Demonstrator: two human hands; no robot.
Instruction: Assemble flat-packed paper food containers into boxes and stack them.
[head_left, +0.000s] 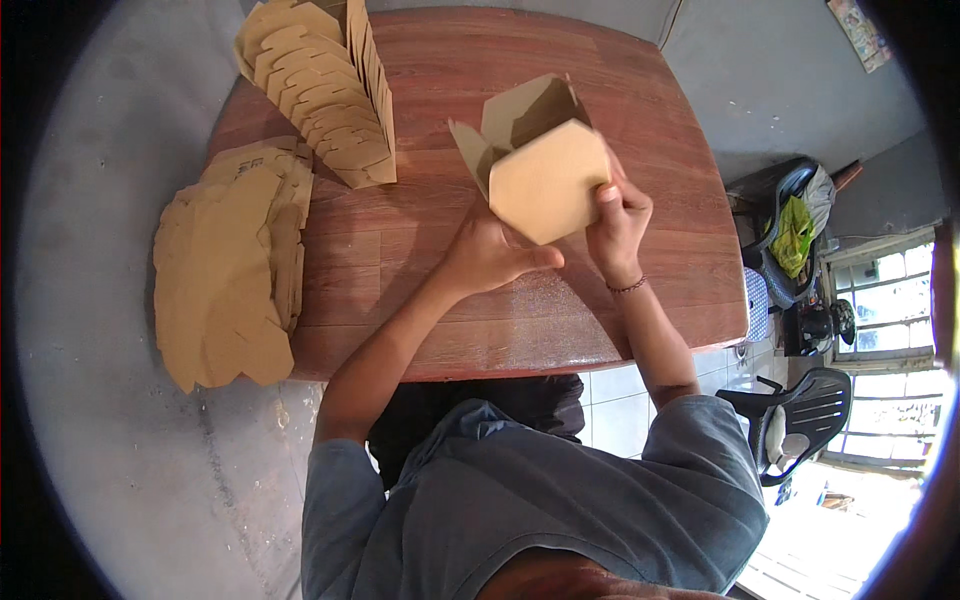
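Note:
A brown cardboard takeout box (550, 182) is held tilted above the table, its top flaps standing apart. One pale flat panel of it faces me. My right hand (620, 215) grips its right side, thumb pressed on that panel and fingers behind. Cupped at the lower left of the box is my left hand (495, 250); its thumb sticks out below the bottom edge and its other fingers are largely hidden behind the cardboard.
At the table's left edge lies a pile of flat cardboard blanks (225, 270). Behind it stands a nested stack of folded boxes (325, 95). The wooden table (670, 240) meets grey walls. Dark plastic chairs (810, 410) stand to the right, by bright windows.

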